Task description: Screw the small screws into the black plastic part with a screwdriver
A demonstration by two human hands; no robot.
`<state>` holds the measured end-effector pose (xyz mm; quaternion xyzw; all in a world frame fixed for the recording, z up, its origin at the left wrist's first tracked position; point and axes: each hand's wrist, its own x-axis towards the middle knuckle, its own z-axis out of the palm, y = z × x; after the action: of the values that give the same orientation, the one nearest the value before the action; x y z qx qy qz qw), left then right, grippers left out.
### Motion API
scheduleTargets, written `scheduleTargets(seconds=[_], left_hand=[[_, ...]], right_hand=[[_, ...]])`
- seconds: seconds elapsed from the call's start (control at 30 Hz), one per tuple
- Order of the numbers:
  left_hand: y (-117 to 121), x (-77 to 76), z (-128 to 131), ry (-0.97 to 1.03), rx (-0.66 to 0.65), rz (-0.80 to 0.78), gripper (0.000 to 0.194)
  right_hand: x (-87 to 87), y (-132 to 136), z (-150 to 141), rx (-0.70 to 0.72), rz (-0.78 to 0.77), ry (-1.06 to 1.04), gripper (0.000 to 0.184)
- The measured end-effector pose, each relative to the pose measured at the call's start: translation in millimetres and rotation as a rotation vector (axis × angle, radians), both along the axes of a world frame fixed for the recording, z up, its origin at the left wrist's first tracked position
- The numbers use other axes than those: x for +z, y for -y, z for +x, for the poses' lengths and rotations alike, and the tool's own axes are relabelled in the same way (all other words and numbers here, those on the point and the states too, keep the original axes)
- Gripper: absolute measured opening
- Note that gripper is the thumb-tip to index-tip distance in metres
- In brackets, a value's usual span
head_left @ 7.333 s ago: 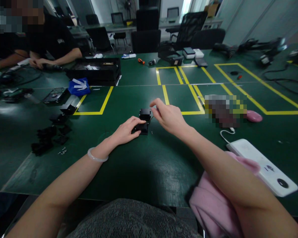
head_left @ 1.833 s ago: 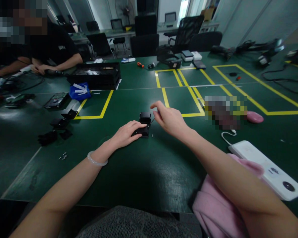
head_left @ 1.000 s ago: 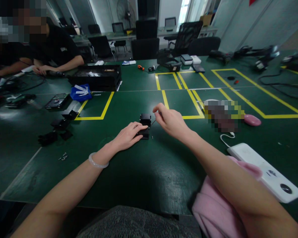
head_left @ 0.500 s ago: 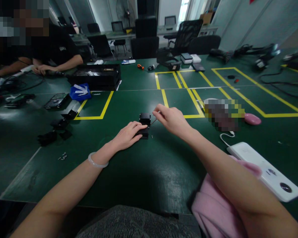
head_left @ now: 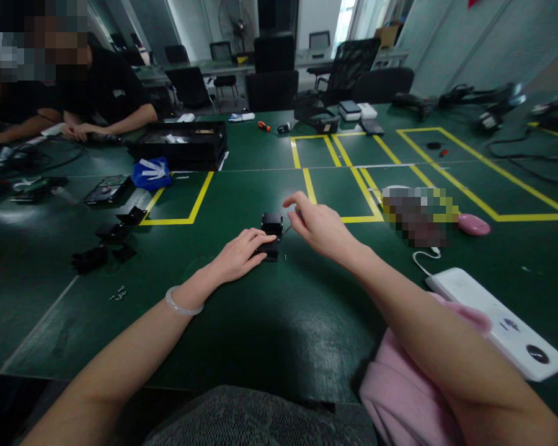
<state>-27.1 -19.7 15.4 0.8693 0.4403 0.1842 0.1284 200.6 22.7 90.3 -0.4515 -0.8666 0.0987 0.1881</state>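
Observation:
My left hand lies over a small black bracket-like part on the table, its fingers on top and its thumb against the near side, holding it down. My right hand is just to the right, with the index finger raised and bent. Between its thumb and other fingers is a thin metal rod that looks like a hex key, its tip at the part's right side. The grip end of the rod is hidden by the hand. A tiny screw rests on the table beside the part.
Several loose screws and black parts lie at the left. Farther back are a blue pouch and a black tray. On the right are a white power bank, pink cloth and pink mouse. Two people sit far left.
My right index finger has lifted and uncurled away from the thumb, and the hand has shifted slightly. My left hand and the black part stay in place.

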Motion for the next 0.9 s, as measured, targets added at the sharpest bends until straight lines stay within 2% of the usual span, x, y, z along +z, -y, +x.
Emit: scheduleTargets(seconds=[0.27,0.4,0.6,0.77,0.9], left_hand=[[-0.4,-0.6,-0.7,0.0,-0.001,-0.006,0.041],[-0.6,-0.6,-0.8,0.003,0.0,-0.006,0.041],[-0.5,-0.4,-0.9,-0.004,-0.002,-0.005,0.041],[-0.1,-0.3,-1.0,-0.005,0.008,-0.006,0.041],[0.2,0.0,-0.8,-0.003,0.005,0.0,0.041]], right_hand=[[-0.2,-1.1,0.9,-0.027,-0.004,0.021,0.029],[0.8,-0.9,1.6,0.011,-0.018,-0.006,0.03],[3.7,0.3,0.5,-0.04,0.023,0.102,0.031],[3.1,-0.9,1.4,0.032,0.013,0.046,0.031],[2.8,-1.4,1.3,-0.008,0.036,0.102,0.033]])
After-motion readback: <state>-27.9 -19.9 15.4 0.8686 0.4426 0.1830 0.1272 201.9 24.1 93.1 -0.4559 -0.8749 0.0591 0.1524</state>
